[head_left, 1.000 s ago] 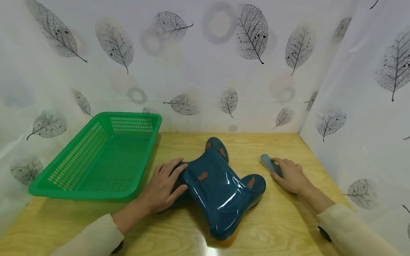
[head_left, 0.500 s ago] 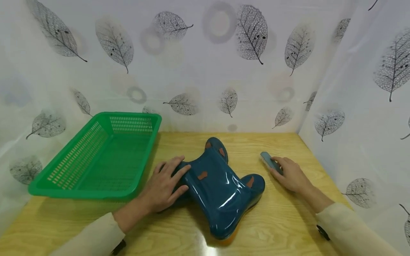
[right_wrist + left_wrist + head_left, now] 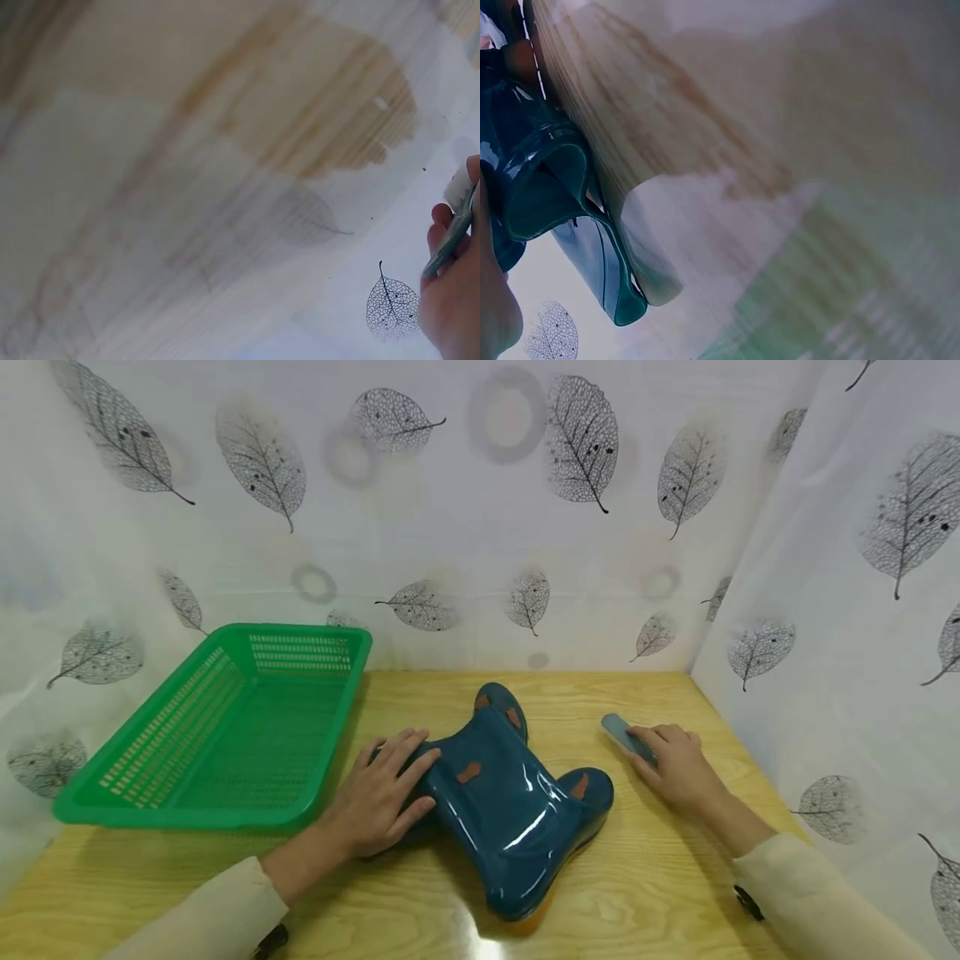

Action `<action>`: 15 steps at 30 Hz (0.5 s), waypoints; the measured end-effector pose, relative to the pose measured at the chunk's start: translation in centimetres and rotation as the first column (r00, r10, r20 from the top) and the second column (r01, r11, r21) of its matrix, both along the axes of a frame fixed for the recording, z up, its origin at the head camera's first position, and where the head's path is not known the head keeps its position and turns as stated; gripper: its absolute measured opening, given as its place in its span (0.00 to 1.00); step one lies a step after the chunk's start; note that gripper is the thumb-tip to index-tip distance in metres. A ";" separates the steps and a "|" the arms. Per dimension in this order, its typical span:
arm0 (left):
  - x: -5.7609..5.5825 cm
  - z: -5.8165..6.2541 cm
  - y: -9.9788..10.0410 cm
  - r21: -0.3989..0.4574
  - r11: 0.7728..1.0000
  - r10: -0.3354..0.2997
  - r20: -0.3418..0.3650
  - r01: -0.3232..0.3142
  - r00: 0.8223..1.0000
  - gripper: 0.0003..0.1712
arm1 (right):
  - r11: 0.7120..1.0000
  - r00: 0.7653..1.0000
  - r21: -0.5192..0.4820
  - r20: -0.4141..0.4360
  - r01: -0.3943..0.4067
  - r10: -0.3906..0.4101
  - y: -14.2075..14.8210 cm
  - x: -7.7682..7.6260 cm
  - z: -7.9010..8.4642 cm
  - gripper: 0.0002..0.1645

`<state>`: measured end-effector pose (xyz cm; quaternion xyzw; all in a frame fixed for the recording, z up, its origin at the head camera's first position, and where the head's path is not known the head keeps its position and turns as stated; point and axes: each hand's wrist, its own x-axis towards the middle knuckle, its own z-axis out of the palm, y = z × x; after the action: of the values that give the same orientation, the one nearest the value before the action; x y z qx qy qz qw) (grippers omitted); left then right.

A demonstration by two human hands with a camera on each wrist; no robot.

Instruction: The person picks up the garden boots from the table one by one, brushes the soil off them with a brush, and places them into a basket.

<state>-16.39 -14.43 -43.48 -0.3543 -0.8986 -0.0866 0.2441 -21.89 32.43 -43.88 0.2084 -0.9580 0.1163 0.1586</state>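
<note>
A pair of glossy dark teal rain boots (image 3: pixel 498 793) lies on the table, overlapping, with brown patches on the toes and on one shaft. My left hand (image 3: pixel 378 797) rests on the boots' upper ends, its fingers spread and fairly straight. In the left wrist view, the open top of a boot shaft (image 3: pixel 551 184) shows beside part of that hand (image 3: pixel 496 300). To the right of the boots, my right hand (image 3: pixel 678 772) grips a grey-blue scrubbing brush (image 3: pixel 618 728) close to the tabletop. White bristles show on the brush (image 3: pixel 459 187) in the right wrist view.
A green plastic basket (image 3: pixel 300 814) with slotted sides stands at the left of the wood-grain table (image 3: pixel 637 893). White leaf-print sheeting (image 3: pixel 465 527) hangs behind the table and along both sides.
The head view has shifted slightly, so everything appears a little further left. Both hands, the boots and the scrubbing brush keep nearly the same places on the table.
</note>
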 end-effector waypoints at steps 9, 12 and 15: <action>0.2 -0.1 0.1 -0.024 1.000 0.000 -0.012 0.000 1.000 0.38 | 1.000 0.997 0.007 -0.073 0.017 -0.017 0.2 0.2 0.0 0.24; 0.2 0.0 0.1 -0.017 1.000 0.004 -0.009 -0.004 1.000 0.39 | 1.000 0.997 -0.009 -0.077 0.016 -0.017 0.1 0.2 0.1 0.23; 0.3 -0.1 0.1 -0.018 1.000 0.013 -0.005 -0.013 1.000 0.41 | 0.999 0.997 -0.030 -0.071 0.017 -0.019 -0.3 0.2 0.2 0.24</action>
<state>-16.09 -14.37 -43.54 -0.3509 -0.9010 -0.0762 0.2437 -21.69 32.11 -43.70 0.2015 -0.9517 0.1217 0.1970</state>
